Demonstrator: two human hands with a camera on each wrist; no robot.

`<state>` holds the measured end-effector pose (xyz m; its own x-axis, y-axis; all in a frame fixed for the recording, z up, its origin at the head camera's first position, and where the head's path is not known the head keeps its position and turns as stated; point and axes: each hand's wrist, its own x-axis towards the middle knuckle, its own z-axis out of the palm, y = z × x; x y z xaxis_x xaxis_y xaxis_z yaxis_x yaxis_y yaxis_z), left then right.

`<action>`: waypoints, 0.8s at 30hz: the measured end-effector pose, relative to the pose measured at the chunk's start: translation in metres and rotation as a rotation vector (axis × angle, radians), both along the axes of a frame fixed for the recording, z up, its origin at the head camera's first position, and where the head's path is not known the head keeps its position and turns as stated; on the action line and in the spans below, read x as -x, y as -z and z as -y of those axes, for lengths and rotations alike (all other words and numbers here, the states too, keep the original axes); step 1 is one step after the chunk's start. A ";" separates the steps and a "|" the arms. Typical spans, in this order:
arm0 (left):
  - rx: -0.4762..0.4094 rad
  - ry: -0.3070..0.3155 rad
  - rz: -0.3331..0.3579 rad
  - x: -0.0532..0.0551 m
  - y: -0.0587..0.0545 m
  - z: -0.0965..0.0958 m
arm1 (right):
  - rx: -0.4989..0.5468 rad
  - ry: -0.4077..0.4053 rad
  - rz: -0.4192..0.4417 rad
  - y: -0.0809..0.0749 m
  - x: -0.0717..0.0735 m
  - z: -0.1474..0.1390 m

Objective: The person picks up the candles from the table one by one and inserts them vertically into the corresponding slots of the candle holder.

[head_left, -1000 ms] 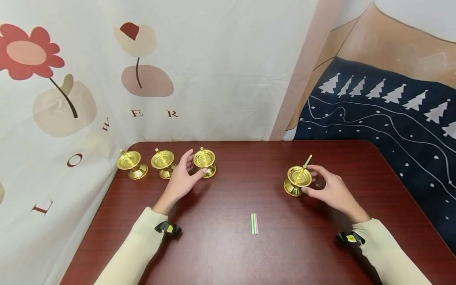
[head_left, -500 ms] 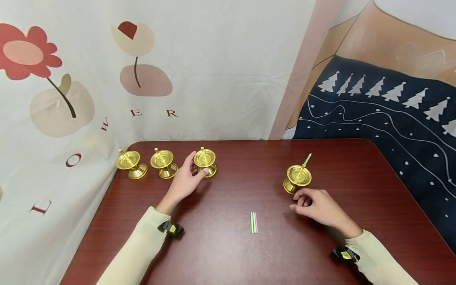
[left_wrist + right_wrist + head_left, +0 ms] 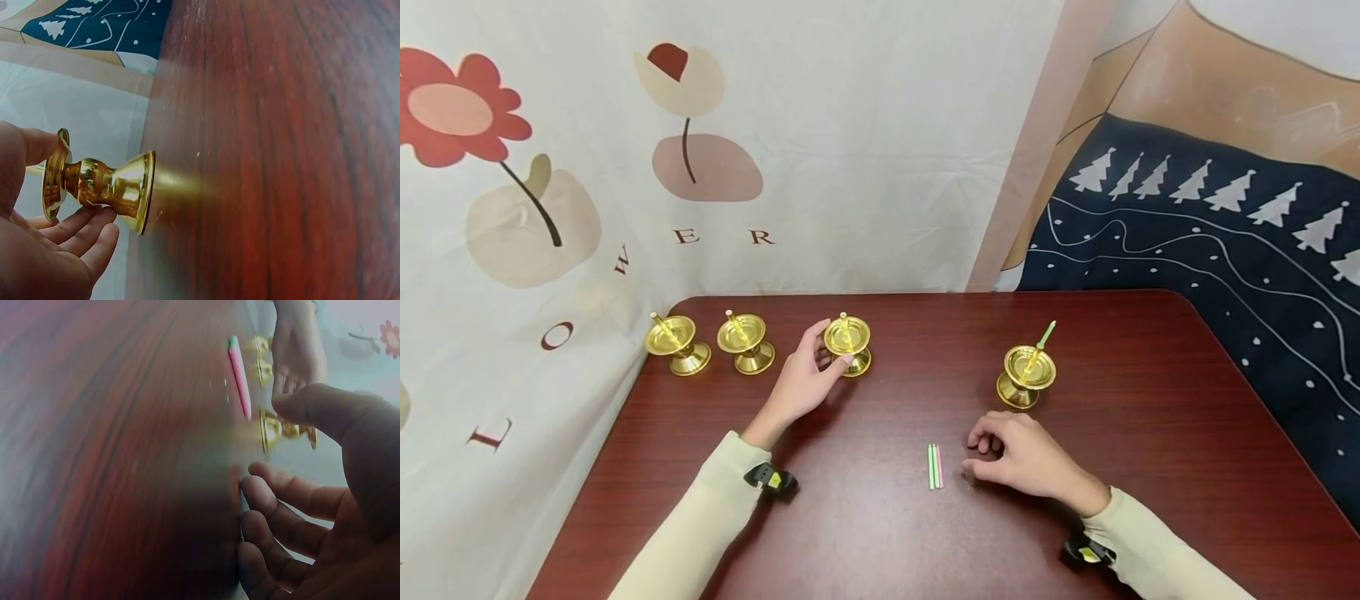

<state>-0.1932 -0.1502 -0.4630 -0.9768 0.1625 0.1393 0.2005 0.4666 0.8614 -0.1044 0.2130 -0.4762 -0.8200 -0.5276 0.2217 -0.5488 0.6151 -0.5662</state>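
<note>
My left hand (image 3: 805, 380) grips a brass candle holder (image 3: 847, 337) with a dish top, a flared foot and a short spout. In the left wrist view the thumb is on the dish of this candle holder (image 3: 94, 181) and fingers lie along its stem. Just right of several thin green and pink candles (image 3: 935, 467) hovers my right hand (image 3: 1028, 454), fingers loosely bent, nothing in them. The right wrist view shows a pink candle (image 3: 239, 378) lying apart from the fingertips. Behind that hand stands another brass holder (image 3: 1028, 371) bearing a green candle (image 3: 1047, 335).
Two more brass holders stand at the table's back left: one near the corner (image 3: 679, 342), a second holder (image 3: 746, 342) beside it. The dark red wooden table (image 3: 880, 550) meets a printed curtain (image 3: 880, 167) along its back edge.
My left hand has taken hold of the third holder and shifted it slightly right. My right hand has left the holder with the green candle and moved left and nearer, beside the loose candles.
</note>
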 end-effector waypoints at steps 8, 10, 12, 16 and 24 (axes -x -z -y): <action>-0.014 0.051 -0.014 -0.001 0.003 -0.011 | -0.042 -0.007 -0.002 0.000 -0.001 0.027; -0.012 0.063 -0.019 -0.001 0.004 -0.014 | -0.053 -0.005 -0.007 0.000 -0.001 0.032; -0.011 0.075 -0.022 -0.002 0.003 -0.017 | -0.067 0.000 -0.011 0.000 -0.002 0.036; -0.005 0.090 -0.019 -0.004 0.004 -0.022 | -0.074 -0.003 -0.018 0.000 -0.003 0.039; -0.021 0.119 -0.015 -0.008 0.005 -0.032 | -0.053 -0.030 0.005 -0.001 -0.003 0.038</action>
